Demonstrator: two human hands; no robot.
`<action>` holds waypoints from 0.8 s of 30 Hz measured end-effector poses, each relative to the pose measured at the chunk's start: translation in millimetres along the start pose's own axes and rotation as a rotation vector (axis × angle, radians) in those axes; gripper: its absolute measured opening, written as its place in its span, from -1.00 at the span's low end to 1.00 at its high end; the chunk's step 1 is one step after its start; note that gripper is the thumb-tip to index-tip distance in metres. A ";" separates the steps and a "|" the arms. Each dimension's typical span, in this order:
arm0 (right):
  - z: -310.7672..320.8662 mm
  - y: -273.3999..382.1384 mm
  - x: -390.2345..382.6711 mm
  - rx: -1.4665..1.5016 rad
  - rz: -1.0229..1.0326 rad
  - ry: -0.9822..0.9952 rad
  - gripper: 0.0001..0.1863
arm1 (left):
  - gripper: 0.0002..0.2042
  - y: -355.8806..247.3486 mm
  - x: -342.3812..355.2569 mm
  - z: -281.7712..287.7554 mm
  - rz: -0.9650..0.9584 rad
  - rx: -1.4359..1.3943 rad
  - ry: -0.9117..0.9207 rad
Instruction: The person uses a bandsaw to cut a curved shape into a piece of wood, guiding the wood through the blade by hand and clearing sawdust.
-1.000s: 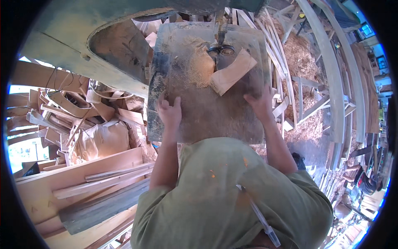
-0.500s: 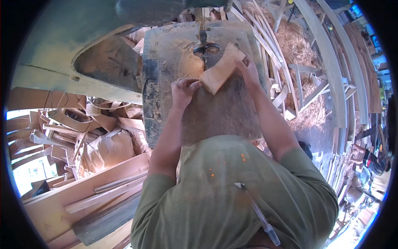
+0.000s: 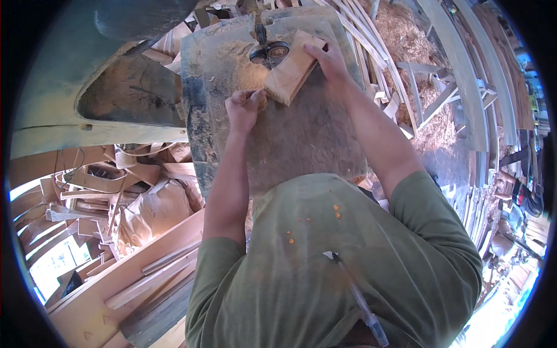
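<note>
My left hand [image 3: 242, 109] is closed, thumb and fingers at the lower-left end of a curved pale wooden block [image 3: 290, 69]. My right hand [image 3: 329, 64] grips the same block near its upper-right end. The block lies slanted over a worn metal machine table [image 3: 290, 145], its corner pointing toward me. Just left of the block are two round dark guide wheels [image 3: 268, 53] at a narrow upright blade assembly [image 3: 258, 32], with a heap of sawdust [image 3: 249, 75] beside them.
A large pale-green machine body [image 3: 64, 104] fills the upper left. Piled offcuts [image 3: 116, 174] and boards [image 3: 133, 290] lie at the left. Long timber strips [image 3: 377, 58], wood shavings and leaning planks [image 3: 476, 75] are at the right. Another person [image 3: 519, 197] is at the far right.
Both hands came up from the table's sides onto the block and have moved forward with it. The view has shifted, so the table appears higher and further left.
</note>
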State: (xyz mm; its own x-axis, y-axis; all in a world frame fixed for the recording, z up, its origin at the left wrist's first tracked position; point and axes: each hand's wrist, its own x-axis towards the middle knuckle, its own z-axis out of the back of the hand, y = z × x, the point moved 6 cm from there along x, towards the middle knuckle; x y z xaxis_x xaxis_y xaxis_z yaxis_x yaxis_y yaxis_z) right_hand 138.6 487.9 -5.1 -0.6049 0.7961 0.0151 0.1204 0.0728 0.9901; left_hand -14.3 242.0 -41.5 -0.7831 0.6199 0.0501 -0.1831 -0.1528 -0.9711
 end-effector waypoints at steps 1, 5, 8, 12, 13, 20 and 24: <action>0.1 -1.8 2.3 -0.033 0.012 -0.004 -0.41 | -0.87 1.2 1.1 1.0 -0.002 0.056 -0.008; 5.4 -11.3 9.1 -0.083 0.064 -0.080 -0.44 | -0.86 -4.1 1.2 -2.5 0.019 0.081 0.019; -9.4 -22.1 12.4 -0.079 0.016 -0.142 -0.52 | -0.84 12.1 1.8 6.2 0.020 0.034 -0.019; 5.3 -33.9 25.6 0.044 0.076 -0.322 -0.63 | -0.83 -15.4 3.2 -5.8 0.033 0.142 0.014; 7.1 -36.8 30.2 0.056 0.126 -0.352 -0.66 | -0.82 -12.2 5.0 -4.2 0.065 0.108 0.014; -1.9 -48.8 34.6 0.275 0.098 -0.424 -0.76 | -0.75 -7.3 9.7 -1.2 0.123 0.081 0.013; 3.7 -48.7 38.2 0.309 0.168 -0.361 -0.80 | -0.76 -1.1 14.6 1.4 0.058 0.155 0.000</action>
State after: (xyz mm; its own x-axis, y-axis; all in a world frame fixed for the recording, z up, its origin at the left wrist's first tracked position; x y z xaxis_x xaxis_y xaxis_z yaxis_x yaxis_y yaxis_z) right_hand 112.6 517.0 -53.2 -0.2527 0.9652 0.0673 0.4534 0.0567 0.8895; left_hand -26.4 250.1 -39.4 -0.7952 0.6063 -0.0046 -0.2274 -0.3053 -0.9247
